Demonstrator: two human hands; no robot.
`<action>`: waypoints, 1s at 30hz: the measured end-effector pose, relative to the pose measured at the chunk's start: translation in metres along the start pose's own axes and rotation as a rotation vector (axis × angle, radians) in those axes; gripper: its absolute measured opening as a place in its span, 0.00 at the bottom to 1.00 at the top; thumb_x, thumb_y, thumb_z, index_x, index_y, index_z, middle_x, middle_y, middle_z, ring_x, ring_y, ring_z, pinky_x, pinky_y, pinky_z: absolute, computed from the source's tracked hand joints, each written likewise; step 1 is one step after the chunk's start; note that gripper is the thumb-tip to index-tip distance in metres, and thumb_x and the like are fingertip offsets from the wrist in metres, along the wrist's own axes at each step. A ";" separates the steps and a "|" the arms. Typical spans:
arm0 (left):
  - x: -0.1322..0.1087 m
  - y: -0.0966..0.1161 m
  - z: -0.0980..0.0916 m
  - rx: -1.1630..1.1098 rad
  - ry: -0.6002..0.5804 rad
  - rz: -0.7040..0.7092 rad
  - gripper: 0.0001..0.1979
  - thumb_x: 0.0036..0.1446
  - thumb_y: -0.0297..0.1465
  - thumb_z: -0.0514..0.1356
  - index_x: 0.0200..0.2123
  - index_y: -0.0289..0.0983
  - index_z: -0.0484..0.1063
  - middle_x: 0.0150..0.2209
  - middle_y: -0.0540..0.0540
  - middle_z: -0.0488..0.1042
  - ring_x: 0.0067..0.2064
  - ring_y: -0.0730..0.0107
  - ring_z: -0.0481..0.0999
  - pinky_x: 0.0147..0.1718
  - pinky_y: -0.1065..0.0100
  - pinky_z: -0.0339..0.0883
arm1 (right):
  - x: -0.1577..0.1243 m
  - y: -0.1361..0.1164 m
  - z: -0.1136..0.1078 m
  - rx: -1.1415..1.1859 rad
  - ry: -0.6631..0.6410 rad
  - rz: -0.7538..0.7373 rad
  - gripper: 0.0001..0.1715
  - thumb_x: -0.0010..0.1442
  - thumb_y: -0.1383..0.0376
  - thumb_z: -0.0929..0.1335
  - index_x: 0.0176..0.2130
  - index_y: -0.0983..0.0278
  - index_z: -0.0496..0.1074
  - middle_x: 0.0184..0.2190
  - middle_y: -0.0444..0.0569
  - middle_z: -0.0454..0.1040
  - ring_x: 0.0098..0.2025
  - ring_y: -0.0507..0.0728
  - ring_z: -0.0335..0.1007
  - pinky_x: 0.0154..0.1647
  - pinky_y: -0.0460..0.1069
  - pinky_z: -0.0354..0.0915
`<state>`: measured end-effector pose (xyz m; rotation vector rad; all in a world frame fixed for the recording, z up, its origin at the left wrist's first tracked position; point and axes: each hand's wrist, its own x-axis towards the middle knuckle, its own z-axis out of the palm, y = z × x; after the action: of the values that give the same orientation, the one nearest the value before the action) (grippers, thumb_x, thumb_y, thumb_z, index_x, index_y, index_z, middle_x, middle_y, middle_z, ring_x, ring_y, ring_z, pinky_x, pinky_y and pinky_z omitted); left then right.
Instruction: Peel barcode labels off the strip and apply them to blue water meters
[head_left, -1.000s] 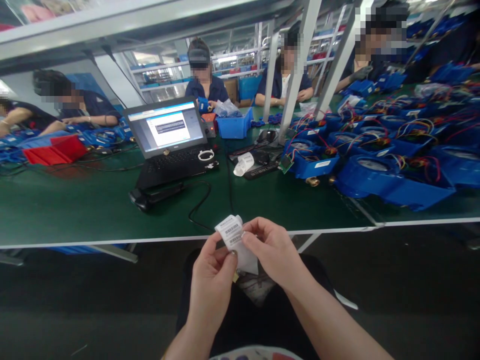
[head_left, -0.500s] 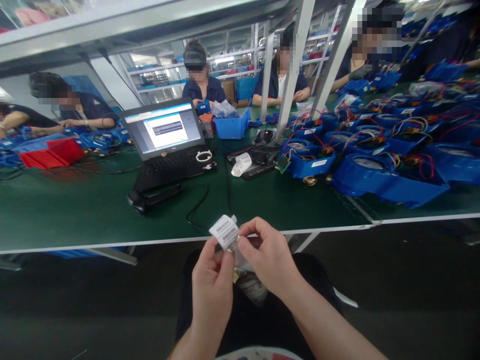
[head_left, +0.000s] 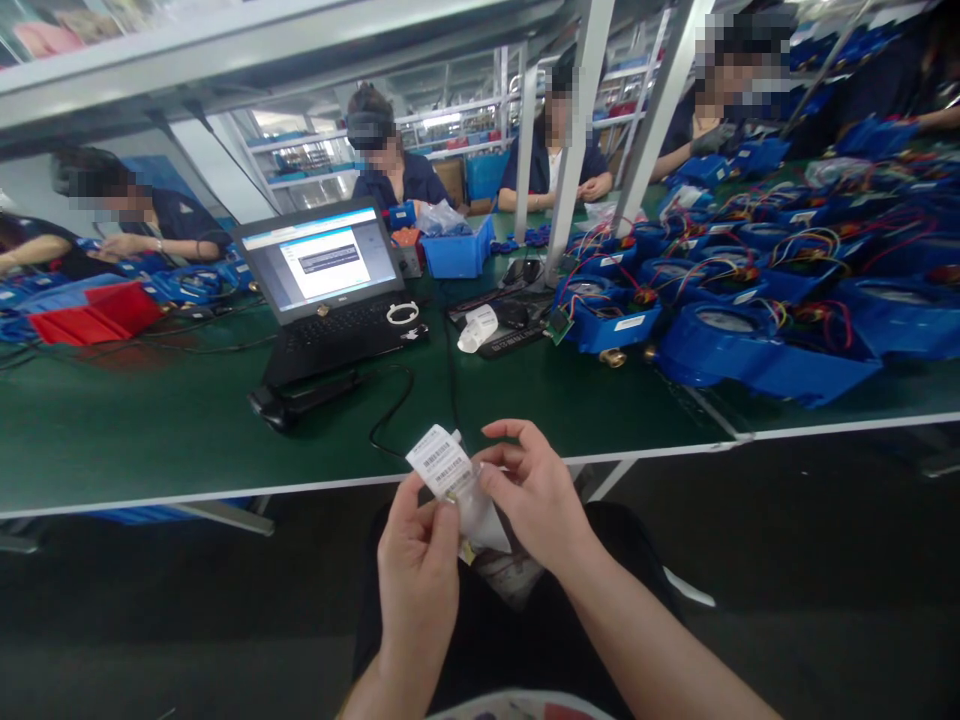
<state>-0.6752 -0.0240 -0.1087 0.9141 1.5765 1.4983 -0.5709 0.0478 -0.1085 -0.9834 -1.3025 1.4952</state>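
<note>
Here in the lower middle of the frame, the white label strip (head_left: 441, 460) sits between the two hands, its barcoded top poking up over the near edge of the green table (head_left: 150, 430). The left hand (head_left: 420, 560) has it pinched between thumb and fingers at its left edge. The right hand (head_left: 536, 500) is at the strip's right edge, thumb close in, fingers loosely curled; whether it grips there, I can't tell. At least two barcodes show on the strip, and its lower part hangs down between the palms.

On to the containers: one blue bin (head_left: 454, 260) at upper centre, clear plastic bags heaped in it; one red bin (head_left: 97, 315) at left, its contents hard to make out.

And the count: one laptop (head_left: 341, 330), screen lit, left of centre; one white ring (head_left: 403, 313) at its right corner; one black handheld scanner (head_left: 289, 400) just in front; one crumpled white bundle (head_left: 478, 328) right of that. Blue housings (head_left: 757, 350) crowd the right side, wires sprouting, overlapping too much to number. At least five co-workers (head_left: 401, 180) line the top.
</note>
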 end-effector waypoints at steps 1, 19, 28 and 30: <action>0.002 0.000 -0.001 -0.036 0.018 -0.016 0.19 0.56 0.33 0.59 0.51 0.38 0.64 0.30 0.50 0.77 0.28 0.71 0.74 0.26 0.75 0.66 | 0.001 0.003 -0.003 0.018 -0.009 -0.002 0.20 0.52 0.61 0.67 0.44 0.63 0.60 0.33 0.48 0.74 0.36 0.56 0.70 0.37 0.51 0.64; 0.086 0.031 -0.084 -0.454 0.608 0.028 0.15 0.50 0.12 0.52 0.32 0.36 0.71 0.26 0.49 0.77 0.28 0.72 0.78 0.23 0.77 0.73 | -0.027 0.034 -0.060 -0.086 -0.481 0.175 0.20 0.49 0.73 0.66 0.44 0.65 0.70 0.35 0.46 0.73 0.35 0.53 0.69 0.35 0.46 0.64; 0.081 0.021 -0.078 -0.459 0.579 0.016 0.13 0.52 0.14 0.54 0.34 0.35 0.72 0.30 0.45 0.78 0.31 0.70 0.79 0.27 0.75 0.74 | -0.035 0.021 -0.044 -0.101 -0.393 0.111 0.10 0.51 0.67 0.68 0.35 0.63 0.77 0.32 0.46 0.75 0.33 0.53 0.68 0.33 0.47 0.64; 0.082 0.020 -0.079 -0.460 0.580 0.008 0.12 0.52 0.15 0.54 0.34 0.34 0.72 0.30 0.45 0.78 0.30 0.69 0.79 0.27 0.74 0.74 | -0.035 0.022 -0.042 -0.106 -0.343 0.094 0.08 0.50 0.66 0.69 0.34 0.63 0.77 0.31 0.47 0.76 0.32 0.53 0.69 0.32 0.48 0.64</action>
<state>-0.7828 0.0145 -0.0913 0.2287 1.4930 2.1392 -0.5236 0.0246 -0.1359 -0.8904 -1.6103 1.7364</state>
